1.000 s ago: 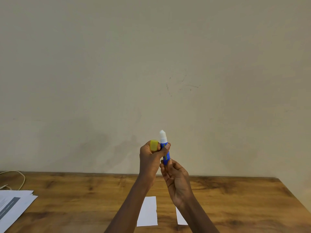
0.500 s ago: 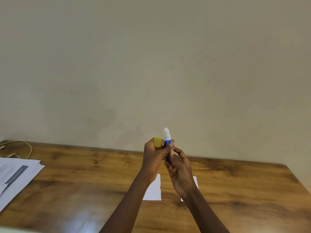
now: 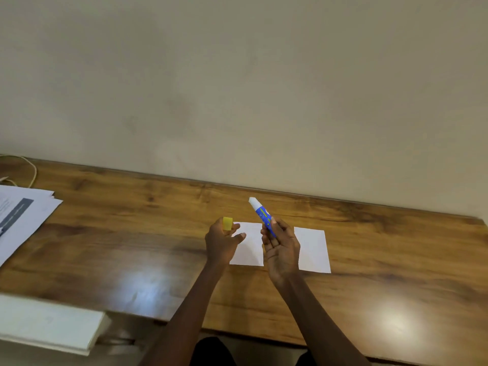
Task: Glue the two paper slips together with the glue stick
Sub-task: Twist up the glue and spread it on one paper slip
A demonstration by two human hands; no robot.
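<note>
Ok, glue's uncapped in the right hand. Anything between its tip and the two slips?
Nothing visible. The glue stick in the right hand hangs over both paper slips. The left hand, holding the yellow cap, overlaps the left slip's edge.

paper slips: 2 | glue stick: 1 | yellow cap: 1 | hands: 2

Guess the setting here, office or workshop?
Likely an office or study desk: a wooden table against a plain wall, a stack of printed papers at the left edge, and a cable trailing behind them. No tools or machinery in view.
</note>
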